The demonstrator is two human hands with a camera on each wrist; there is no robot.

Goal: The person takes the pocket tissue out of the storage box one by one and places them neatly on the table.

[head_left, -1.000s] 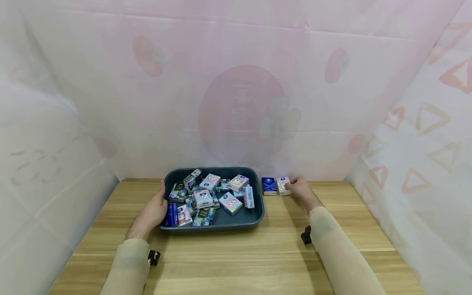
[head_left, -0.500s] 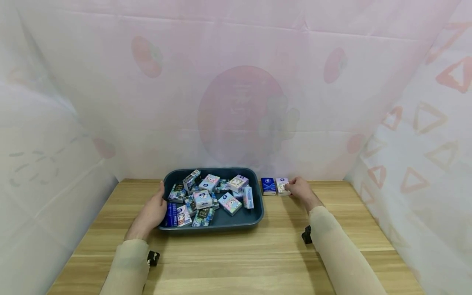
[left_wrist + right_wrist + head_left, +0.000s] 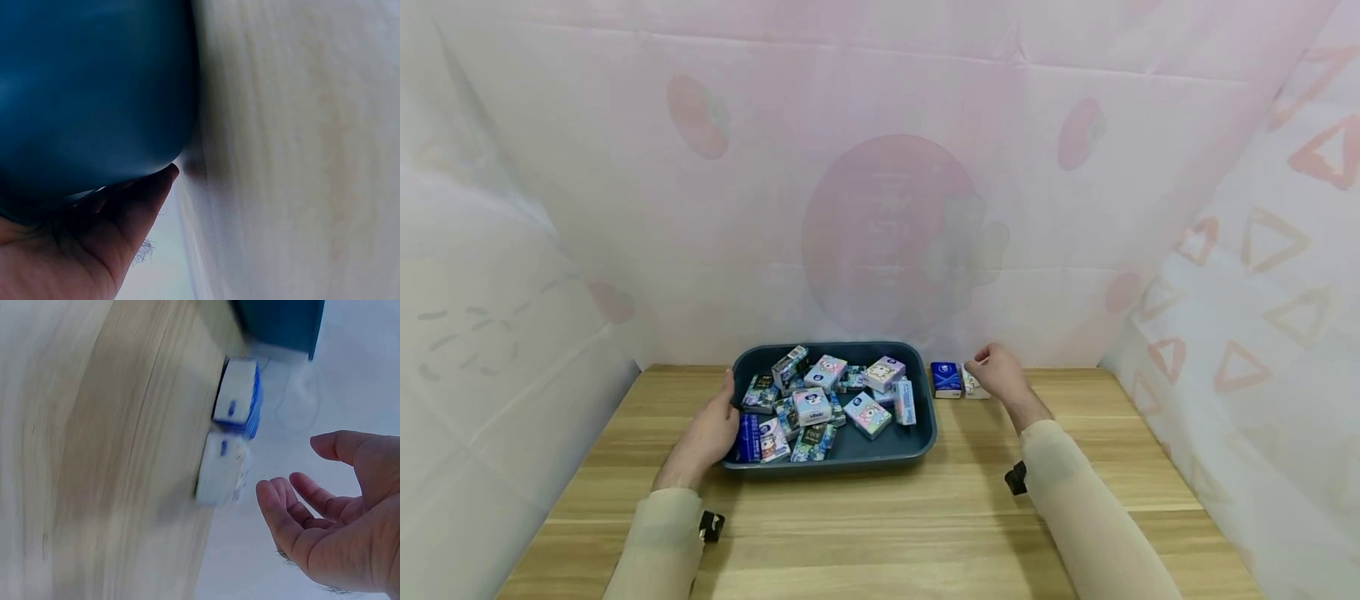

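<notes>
My left hand (image 3: 707,431) lies along the left side of a dark blue-green tray (image 3: 880,457), its fingers straight against the outer wall. In the left wrist view those fingers (image 3: 140,203) touch the wall low down, close to the tabletop. The tray holds several small tissue packs, among them a pastel cartoon pack (image 3: 868,414) and a dark floral pack (image 3: 814,442). Right of the tray, a blue tissue pack (image 3: 947,380) and a whitish tissue pack (image 3: 973,385) lie side by side. Above the whitish one hovers my right hand (image 3: 1003,375), fingers loosely bent, holding nothing.
A wooden table (image 3: 865,533) carries everything. Directly behind the tray and the two packs rises a pale printed curtain (image 3: 895,308). Similar cloth walls stand on the left and right. Each wrist wears a small black camera.
My right hand has let go of the whitish tissue pack and lifted a little up and left. The pack stays beside the blue one. My left hand and the tray keep their places.
</notes>
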